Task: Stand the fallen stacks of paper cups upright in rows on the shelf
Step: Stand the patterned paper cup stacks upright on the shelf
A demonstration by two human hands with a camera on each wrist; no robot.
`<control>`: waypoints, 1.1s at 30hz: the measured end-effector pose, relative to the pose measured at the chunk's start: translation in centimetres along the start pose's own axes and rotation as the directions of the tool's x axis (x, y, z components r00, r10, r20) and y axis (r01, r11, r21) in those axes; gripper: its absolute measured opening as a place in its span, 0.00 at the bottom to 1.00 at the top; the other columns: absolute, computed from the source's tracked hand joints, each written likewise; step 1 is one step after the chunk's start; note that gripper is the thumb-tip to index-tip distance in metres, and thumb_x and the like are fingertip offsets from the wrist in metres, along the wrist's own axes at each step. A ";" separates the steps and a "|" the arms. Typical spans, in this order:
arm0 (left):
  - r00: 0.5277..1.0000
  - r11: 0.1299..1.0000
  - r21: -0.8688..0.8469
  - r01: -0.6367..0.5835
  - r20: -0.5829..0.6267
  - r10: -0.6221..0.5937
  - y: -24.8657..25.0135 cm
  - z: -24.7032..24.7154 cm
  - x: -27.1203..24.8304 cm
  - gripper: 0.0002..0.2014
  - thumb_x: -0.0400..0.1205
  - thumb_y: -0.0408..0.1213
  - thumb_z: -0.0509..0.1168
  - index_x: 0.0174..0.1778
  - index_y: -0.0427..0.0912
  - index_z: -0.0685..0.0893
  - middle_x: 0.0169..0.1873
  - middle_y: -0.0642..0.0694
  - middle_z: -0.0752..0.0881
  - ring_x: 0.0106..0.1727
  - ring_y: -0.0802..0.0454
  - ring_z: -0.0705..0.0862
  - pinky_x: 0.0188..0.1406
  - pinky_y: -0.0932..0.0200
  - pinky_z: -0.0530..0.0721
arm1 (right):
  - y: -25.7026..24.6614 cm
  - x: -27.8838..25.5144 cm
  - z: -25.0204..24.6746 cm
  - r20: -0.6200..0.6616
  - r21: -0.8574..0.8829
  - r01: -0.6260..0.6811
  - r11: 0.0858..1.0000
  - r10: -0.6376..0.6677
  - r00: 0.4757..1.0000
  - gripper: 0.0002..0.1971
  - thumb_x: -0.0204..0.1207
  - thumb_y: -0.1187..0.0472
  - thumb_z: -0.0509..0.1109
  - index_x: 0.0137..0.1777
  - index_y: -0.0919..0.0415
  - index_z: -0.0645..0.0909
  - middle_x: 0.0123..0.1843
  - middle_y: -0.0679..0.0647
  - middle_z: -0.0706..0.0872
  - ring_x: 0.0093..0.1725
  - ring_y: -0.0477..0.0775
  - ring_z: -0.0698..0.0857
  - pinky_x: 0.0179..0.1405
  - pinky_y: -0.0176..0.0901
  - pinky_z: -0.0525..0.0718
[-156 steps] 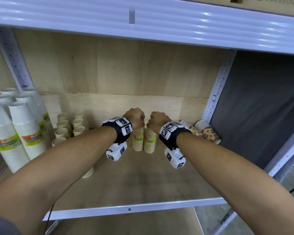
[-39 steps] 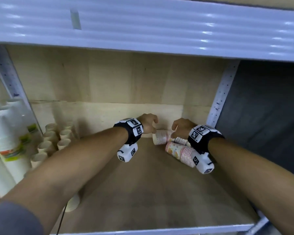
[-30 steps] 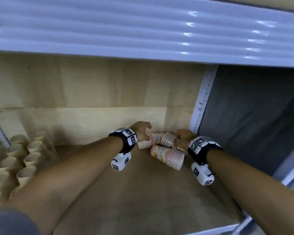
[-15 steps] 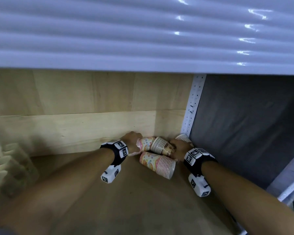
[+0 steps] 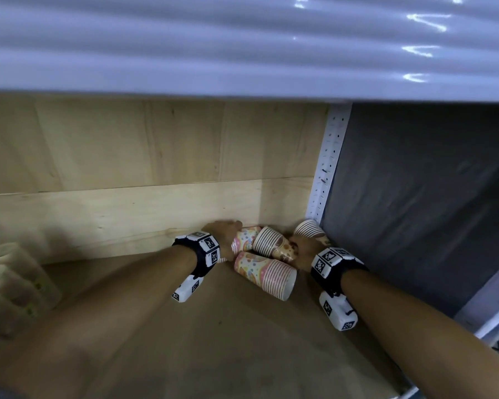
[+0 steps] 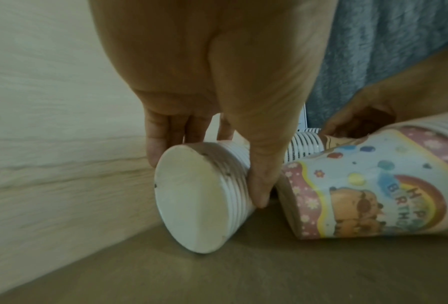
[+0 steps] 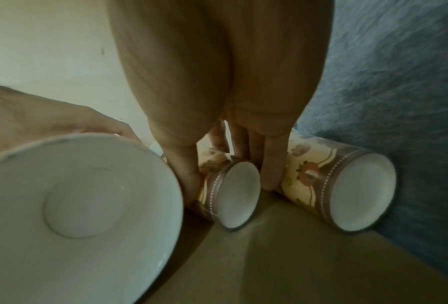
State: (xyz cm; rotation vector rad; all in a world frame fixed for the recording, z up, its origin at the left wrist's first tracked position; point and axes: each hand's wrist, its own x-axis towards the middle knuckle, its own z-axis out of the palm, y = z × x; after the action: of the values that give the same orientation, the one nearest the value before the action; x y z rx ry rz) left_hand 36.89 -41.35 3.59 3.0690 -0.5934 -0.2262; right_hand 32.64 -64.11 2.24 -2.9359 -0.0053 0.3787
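Several fallen cup stacks lie in the back right corner of the wooden shelf (image 5: 242, 341). My left hand (image 5: 228, 234) grips a pink patterned stack (image 5: 245, 239) lying against the back panel, with the thumb and fingers (image 6: 154, 152) round its rim end (image 6: 191, 197). My right hand (image 5: 300, 246) grips a brown floral stack (image 5: 271, 246), its base (image 7: 237, 193) between thumb and fingers. A second brown floral stack (image 7: 347, 185) lies by the corner upright. A pink birthday stack (image 5: 264, 273) lies in front, untouched.
Upright tan cup stacks (image 5: 12, 283) stand blurred at the far left. The white perforated upright (image 5: 326, 174) and a dark grey side wall (image 5: 415, 197) close the right side. The upper shelf's edge (image 5: 242, 53) hangs low overhead.
Both hands left the tan stacks in the middle and reached right into the corner. Over the last second they closed round two fallen patterned stacks.
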 end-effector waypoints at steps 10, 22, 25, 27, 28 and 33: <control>0.995 0.995 -0.072 0.075 -0.058 -0.079 -1.4 0.3 -1.4 0.38 0.64 0.50 0.76 0.70 0.50 0.71 0.59 0.47 0.83 0.57 0.42 0.86 0.55 0.48 0.87 | -0.4 -1.0 -1.6 -0.100 0.091 0.035 0.995 -0.025 0.995 0.39 0.63 0.41 0.74 0.75 0.53 0.73 0.70 0.53 0.79 0.69 0.58 0.80 0.70 0.51 0.79; 0.951 0.851 -0.488 0.192 -0.121 -0.283 -3.3 0.2 -6.5 0.43 0.62 0.53 0.77 0.70 0.45 0.65 0.59 0.41 0.77 0.59 0.38 0.81 0.55 0.48 0.83 | -6.9 -3.7 -6.2 -0.342 0.163 0.151 0.975 -0.088 0.936 0.20 0.71 0.59 0.74 0.62 0.60 0.74 0.60 0.59 0.79 0.59 0.61 0.81 0.60 0.53 0.83; 0.927 0.794 -0.576 0.194 -0.157 -0.341 -3.9 0.5 -8.2 0.40 0.62 0.48 0.80 0.65 0.44 0.67 0.57 0.41 0.80 0.56 0.40 0.83 0.52 0.48 0.85 | -9.5 -4.6 -7.3 -0.387 0.171 0.226 0.959 -0.145 0.911 0.25 0.70 0.62 0.75 0.66 0.60 0.73 0.62 0.60 0.79 0.61 0.62 0.81 0.61 0.51 0.83; 0.912 0.764 -0.618 0.185 -0.182 -0.369 -4.4 0.9 -9.2 0.39 0.62 0.43 0.82 0.64 0.42 0.68 0.57 0.41 0.82 0.58 0.40 0.84 0.55 0.46 0.86 | -11.2 -5.2 -7.6 -0.367 0.139 0.275 0.951 -0.208 0.907 0.25 0.70 0.62 0.75 0.67 0.61 0.73 0.62 0.60 0.80 0.61 0.62 0.82 0.58 0.51 0.83; 0.909 0.749 -0.638 0.180 -0.183 -0.375 -4.6 1.1 -9.7 0.39 0.62 0.40 0.82 0.64 0.41 0.68 0.58 0.41 0.83 0.59 0.40 0.84 0.56 0.46 0.86 | -12.0 -5.5 -7.6 -0.355 0.116 0.299 0.947 -0.242 0.903 0.24 0.70 0.61 0.74 0.66 0.61 0.74 0.61 0.61 0.80 0.60 0.62 0.82 0.55 0.48 0.83; 0.909 0.692 -0.687 0.222 -0.111 -0.402 -5.1 2.3 -11.7 0.40 0.66 0.34 0.81 0.70 0.38 0.65 0.63 0.40 0.81 0.65 0.40 0.82 0.61 0.48 0.82 | -15.3 -6.5 -6.3 -0.238 -0.028 0.368 0.929 -0.364 0.900 0.20 0.75 0.60 0.71 0.66 0.65 0.77 0.63 0.61 0.81 0.60 0.61 0.82 0.49 0.42 0.79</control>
State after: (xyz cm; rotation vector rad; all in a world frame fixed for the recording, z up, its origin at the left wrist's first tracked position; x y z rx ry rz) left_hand 27.71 -32.17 2.75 2.4021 0.0547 -0.0219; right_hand 28.20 -50.40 12.60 -2.8533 -0.5117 -0.0341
